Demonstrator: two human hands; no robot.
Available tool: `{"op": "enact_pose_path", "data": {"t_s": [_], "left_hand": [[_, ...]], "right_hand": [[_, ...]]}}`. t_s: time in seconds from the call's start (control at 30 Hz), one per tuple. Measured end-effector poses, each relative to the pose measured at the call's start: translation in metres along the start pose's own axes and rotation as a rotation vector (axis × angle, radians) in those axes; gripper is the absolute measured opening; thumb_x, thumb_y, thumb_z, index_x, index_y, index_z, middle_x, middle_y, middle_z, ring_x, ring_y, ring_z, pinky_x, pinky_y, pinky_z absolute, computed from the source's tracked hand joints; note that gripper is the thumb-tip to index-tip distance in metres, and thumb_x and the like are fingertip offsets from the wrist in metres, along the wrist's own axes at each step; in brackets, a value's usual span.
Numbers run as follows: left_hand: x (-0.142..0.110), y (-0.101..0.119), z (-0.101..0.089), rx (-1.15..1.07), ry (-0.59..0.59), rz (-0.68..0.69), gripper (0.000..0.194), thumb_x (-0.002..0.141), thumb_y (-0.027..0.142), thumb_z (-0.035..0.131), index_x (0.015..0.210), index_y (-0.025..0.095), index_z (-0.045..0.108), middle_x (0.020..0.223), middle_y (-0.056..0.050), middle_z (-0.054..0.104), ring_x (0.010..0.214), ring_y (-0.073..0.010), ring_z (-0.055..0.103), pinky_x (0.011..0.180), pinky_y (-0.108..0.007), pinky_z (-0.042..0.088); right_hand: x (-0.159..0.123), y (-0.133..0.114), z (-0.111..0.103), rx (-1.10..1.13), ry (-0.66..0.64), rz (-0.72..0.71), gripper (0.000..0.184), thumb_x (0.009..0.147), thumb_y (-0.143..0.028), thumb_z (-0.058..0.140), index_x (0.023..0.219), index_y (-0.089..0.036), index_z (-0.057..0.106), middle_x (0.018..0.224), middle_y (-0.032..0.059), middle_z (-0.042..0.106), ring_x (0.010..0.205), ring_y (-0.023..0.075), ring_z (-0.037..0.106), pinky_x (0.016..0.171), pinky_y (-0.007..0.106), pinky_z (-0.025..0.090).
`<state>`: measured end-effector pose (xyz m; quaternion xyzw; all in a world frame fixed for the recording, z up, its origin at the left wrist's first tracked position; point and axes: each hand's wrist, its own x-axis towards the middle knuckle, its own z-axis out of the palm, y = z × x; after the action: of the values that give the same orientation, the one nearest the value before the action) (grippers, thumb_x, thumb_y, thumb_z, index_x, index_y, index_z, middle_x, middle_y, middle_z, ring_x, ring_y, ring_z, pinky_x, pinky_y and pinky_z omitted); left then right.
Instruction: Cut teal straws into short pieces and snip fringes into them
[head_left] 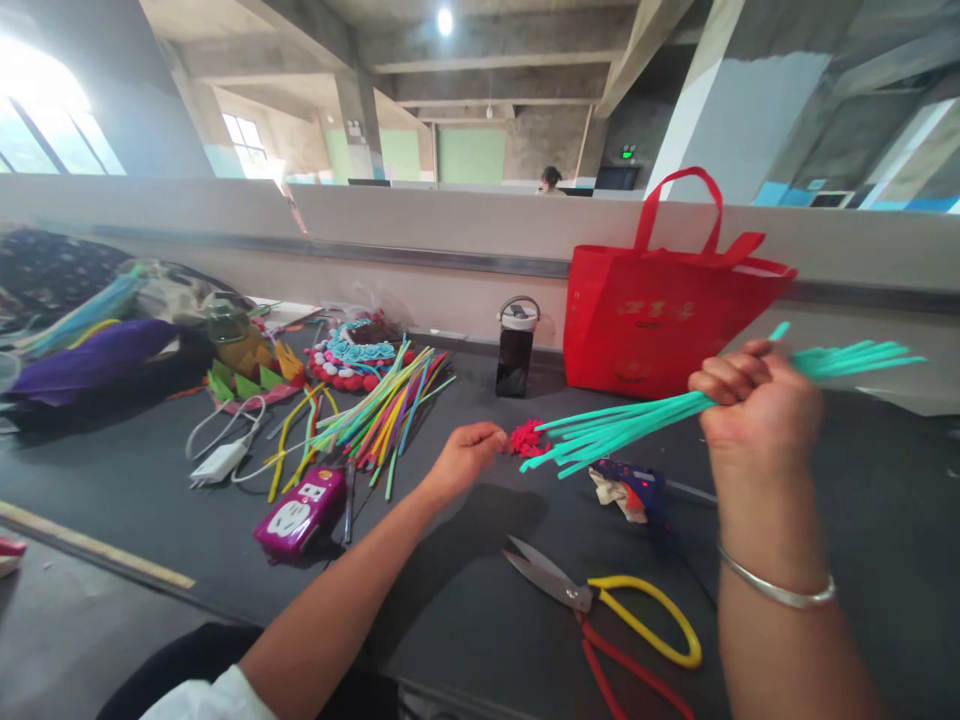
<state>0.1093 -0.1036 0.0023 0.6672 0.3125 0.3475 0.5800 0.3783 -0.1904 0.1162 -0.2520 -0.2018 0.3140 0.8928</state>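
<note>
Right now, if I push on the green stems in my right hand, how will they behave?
The green stems are likely light, being so thin. They're probably fairly stiff, jutting nearly straight from both sides of the right hand. They fan apart, so a push may splay them further.

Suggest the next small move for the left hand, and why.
Probably bring the left hand to the fanned ends of the green stems and gather them: the right hand grips the stems partway along, leaving those ends spread close to the left hand.
</note>
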Motion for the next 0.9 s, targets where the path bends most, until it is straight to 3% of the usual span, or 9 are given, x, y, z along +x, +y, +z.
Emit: {"op": "enact_pose_path", "data": {"t_s": [0.1,0.2,0.3,0.4,0.5,0.63,0.77,0.9], "left_hand": [[0.005,-0.002,-0.007,-0.093,0.171,0.048,0.040,0.077,0.054,0.062,0.076,0.015,0.065,0.053,0.006,0.038,0.050,-0.0082,0.032,0.049,-0.023,0.023],[0.002,0.000,-0.004,-0.185,0.224,0.173,0.038,0.082,0.051,0.060,0.095,0.016,0.067,0.067,0.001,0.052,0.065,-0.0114,0.048,0.062,-0.023,0.038],[-0.005,0.006,0.003,-0.290,0.066,0.204,0.046,0.085,0.049,0.060,0.118,0.018,0.061,0.096,-0.007,0.063,0.092,-0.0179,0.057,0.086,-0.030,0.043],[-0.013,0.012,0.008,-0.283,-0.166,0.134,0.047,0.083,0.047,0.064,0.119,0.017,0.061,0.109,-0.010,0.064,0.099,-0.0212,0.058,0.090,-0.033,0.042],[-0.016,0.014,0.009,-0.170,-0.271,0.059,0.041,0.080,0.048,0.067,0.103,0.014,0.067,0.095,-0.008,0.066,0.086,-0.0182,0.059,0.079,-0.029,0.044],[-0.016,0.013,0.009,-0.140,-0.331,0.041,0.042,0.081,0.053,0.063,0.083,0.011,0.066,0.073,-0.004,0.061,0.069,-0.0131,0.054,0.069,-0.027,0.042],[-0.015,0.012,0.011,-0.167,-0.320,0.052,0.040,0.080,0.052,0.064,0.079,0.012,0.063,0.067,-0.003,0.059,0.064,-0.0114,0.052,0.066,-0.026,0.041],[-0.013,0.005,0.012,-0.153,-0.244,0.070,0.037,0.076,0.048,0.070,0.086,0.013,0.063,0.071,-0.001,0.060,0.062,-0.0100,0.053,0.062,-0.024,0.042]], "right_hand": [[0.000,-0.003,0.000,0.023,-0.016,0.027,0.038,0.088,-0.004,0.031,0.055,-0.018,0.043,0.041,-0.0101,0.019,0.032,0.0030,0.018,0.032,0.016,0.017],[-0.014,0.015,0.013,-0.009,-0.039,0.098,0.036,0.092,-0.008,0.035,0.059,-0.017,0.048,0.043,-0.0106,0.021,0.033,0.0031,0.019,0.032,0.015,0.019],[-0.036,0.044,0.031,-0.047,-0.148,0.202,0.029,0.091,-0.029,0.057,0.064,-0.018,0.052,0.046,-0.0118,0.024,0.035,0.0029,0.021,0.032,0.015,0.022],[-0.046,0.059,0.039,-0.057,-0.178,0.223,0.028,0.089,-0.032,0.061,0.067,-0.018,0.053,0.047,-0.0120,0.024,0.036,0.0030,0.022,0.033,0.014,0.023],[-0.035,0.052,0.031,-0.050,-0.114,0.141,0.028,0.092,-0.028,0.054,0.066,-0.018,0.053,0.046,-0.0117,0.024,0.036,0.0035,0.021,0.033,0.015,0.023],[-0.008,0.024,0.011,-0.029,0.020,0.034,0.029,0.088,-0.013,0.045,0.059,-0.018,0.048,0.045,-0.0113,0.020,0.034,0.0034,0.018,0.032,0.015,0.020],[0.006,0.004,-0.003,-0.003,0.090,-0.024,0.036,0.087,-0.006,0.034,0.056,-0.017,0.047,0.045,-0.0102,0.020,0.034,0.0029,0.021,0.033,0.016,0.020],[0.009,0.002,-0.007,-0.037,0.117,-0.110,0.032,0.086,-0.008,0.036,0.058,-0.017,0.047,0.047,-0.0105,0.020,0.035,0.0038,0.019,0.032,0.016,0.020]]}}
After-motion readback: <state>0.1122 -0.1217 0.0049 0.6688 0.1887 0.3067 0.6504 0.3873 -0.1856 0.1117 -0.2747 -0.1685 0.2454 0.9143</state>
